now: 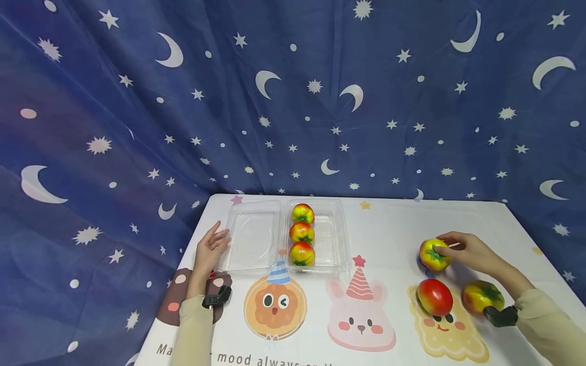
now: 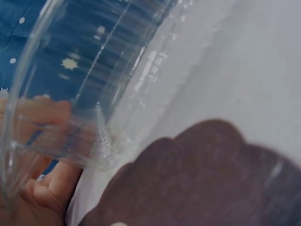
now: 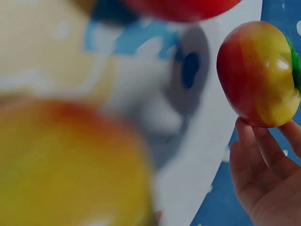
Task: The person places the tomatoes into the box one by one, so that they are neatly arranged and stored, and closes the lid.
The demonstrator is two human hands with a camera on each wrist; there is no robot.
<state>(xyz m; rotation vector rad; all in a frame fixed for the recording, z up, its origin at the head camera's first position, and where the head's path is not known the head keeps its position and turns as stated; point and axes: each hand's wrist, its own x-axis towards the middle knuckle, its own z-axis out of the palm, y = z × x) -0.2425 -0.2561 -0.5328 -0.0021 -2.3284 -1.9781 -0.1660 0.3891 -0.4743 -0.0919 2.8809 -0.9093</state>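
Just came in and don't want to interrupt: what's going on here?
A person is handling red-and-yellow fruits at a table. The right hand holds one fruit, apparently lifted, with a redder fruit and a yellowish fruit nearby. Three fruits sit in a row along the left side of a clear box, whose right side is bare. The left hand is at the left edge of the open lid; whether it touches is hard to tell.

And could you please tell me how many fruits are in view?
6: three fruits in a row in the clear container, one fruit in the right hand, and two more fruits on the table nearby.
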